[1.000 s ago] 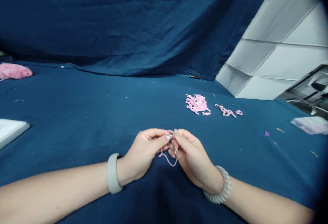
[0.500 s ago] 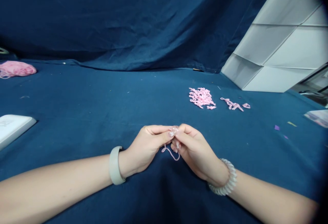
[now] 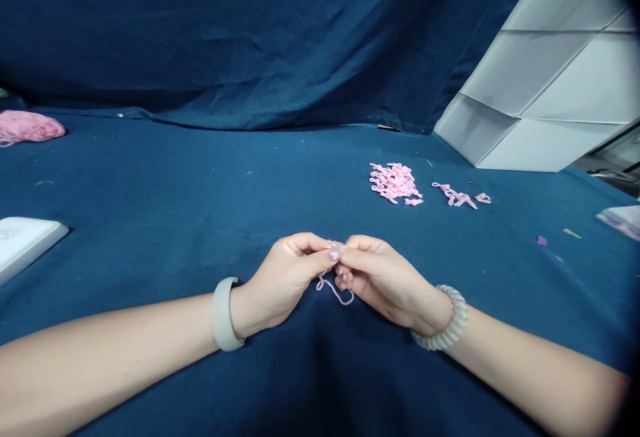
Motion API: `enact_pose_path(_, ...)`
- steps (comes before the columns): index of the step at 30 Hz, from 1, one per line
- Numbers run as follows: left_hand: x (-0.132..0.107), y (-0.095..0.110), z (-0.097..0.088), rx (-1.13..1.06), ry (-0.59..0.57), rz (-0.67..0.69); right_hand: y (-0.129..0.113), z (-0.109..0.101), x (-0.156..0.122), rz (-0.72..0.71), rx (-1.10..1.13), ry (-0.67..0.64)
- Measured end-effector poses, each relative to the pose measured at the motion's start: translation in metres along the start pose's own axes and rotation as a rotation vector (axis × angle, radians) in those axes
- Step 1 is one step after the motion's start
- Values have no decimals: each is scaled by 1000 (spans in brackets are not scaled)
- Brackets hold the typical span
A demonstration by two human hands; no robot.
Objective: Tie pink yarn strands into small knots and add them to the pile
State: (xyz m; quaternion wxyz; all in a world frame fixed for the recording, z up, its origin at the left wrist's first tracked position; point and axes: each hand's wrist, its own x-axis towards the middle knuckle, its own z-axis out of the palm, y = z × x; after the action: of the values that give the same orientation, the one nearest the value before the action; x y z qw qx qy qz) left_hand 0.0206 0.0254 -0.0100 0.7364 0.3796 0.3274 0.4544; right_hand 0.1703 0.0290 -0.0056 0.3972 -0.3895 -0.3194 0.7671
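My left hand (image 3: 293, 276) and my right hand (image 3: 384, 276) meet fingertip to fingertip at the middle of the view. Both pinch a thin pink yarn (image 3: 345, 301), whose loose part hangs in a curl below the fingers. The gripped part of the yarn is hidden behind thumbs and fingertips. Beyond my right hand lies a heap of small knotted pink yarn pieces (image 3: 395, 182), with a smaller scatter of looped pink pieces (image 3: 457, 197) to its right.
A pink yarn skein (image 3: 33, 126) lies at the far left, and a white flat box (image 3: 30, 244) sits nearer on that side. A white panelled box (image 3: 545, 104) stands at the back right. Small purple scraps (image 3: 542, 240) dot the blue cloth (image 3: 200, 204).
The view has tilted slightly, so things sit a little higher. My right fingertips have shifted a little against the left ones; the yarn stays pinched.
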Motion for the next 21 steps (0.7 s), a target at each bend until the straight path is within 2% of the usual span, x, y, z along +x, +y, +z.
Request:
enact_pose_path(3, -1, 0, -1, 68, 35, 6, -3, -3, 1, 54, 18, -27)
enact_pose_path(10, -2, 2, -1, 130, 60, -22, -5, -5, 1, 76, 40, -84)
enact_pose_path(17, 0, 1, 0, 35, 85, -13, 0, -5, 2, -60, 5, -114)
enact_pose_path(21, 0, 8, 3, 17, 70, 18, 5, -6, -1, -153, -202, -123)
